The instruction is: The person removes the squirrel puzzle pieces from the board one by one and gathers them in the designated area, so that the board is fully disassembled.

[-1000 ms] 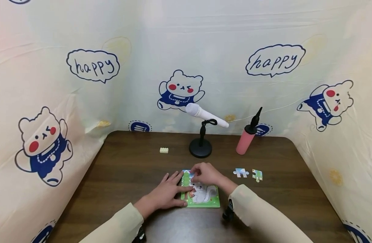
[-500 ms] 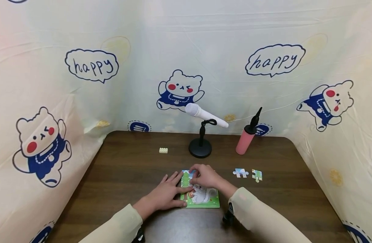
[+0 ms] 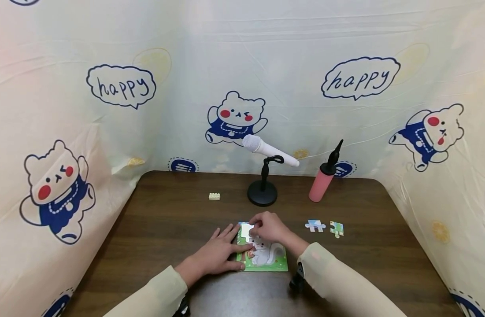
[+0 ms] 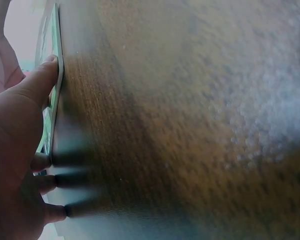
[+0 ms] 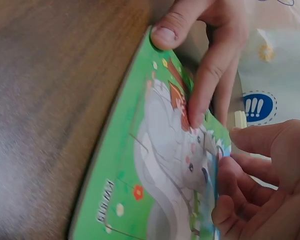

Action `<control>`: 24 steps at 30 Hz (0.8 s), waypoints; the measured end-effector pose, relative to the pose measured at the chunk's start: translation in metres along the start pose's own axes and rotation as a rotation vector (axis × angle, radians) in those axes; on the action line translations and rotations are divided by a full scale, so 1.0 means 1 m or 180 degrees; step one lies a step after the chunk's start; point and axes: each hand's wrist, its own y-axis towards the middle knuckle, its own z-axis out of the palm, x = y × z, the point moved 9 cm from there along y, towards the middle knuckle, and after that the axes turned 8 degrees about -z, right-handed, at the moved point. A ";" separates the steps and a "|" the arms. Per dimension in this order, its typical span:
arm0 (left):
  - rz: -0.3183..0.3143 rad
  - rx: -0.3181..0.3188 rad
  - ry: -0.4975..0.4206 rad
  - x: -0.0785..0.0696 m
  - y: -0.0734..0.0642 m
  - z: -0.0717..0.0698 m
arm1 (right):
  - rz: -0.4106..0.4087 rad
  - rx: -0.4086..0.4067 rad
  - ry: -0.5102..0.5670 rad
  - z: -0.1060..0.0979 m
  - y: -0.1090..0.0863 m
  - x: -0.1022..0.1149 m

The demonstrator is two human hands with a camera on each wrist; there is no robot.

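At the middle of the table, the puzzle is being steadied at nine o'clock by the left hand, spread wide, presumably against slipping, while its twelve-o'clock part is being touched by the right hand, fingers curled, though whether anything is being pinched cannot be told.

in the head view the right hand hides the upper right of the puzzle — what its fingertips meet is unclear — both sleeves are cut off below, and the left wrist view blurs the table.
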 end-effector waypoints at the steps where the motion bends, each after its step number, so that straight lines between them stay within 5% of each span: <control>1: -0.0004 0.0001 0.0000 0.000 0.000 -0.001 | -0.0012 -0.0024 -0.0006 -0.002 0.001 0.000; 8: 0.0022 -0.0018 -0.0019 -0.001 -0.001 -0.001 | -0.0093 -0.0066 0.0118 -0.008 0.003 -0.004; 24: 0.0014 0.0003 -0.0025 0.000 0.000 0.001 | 0.0016 -0.0216 0.0972 -0.011 0.002 -0.017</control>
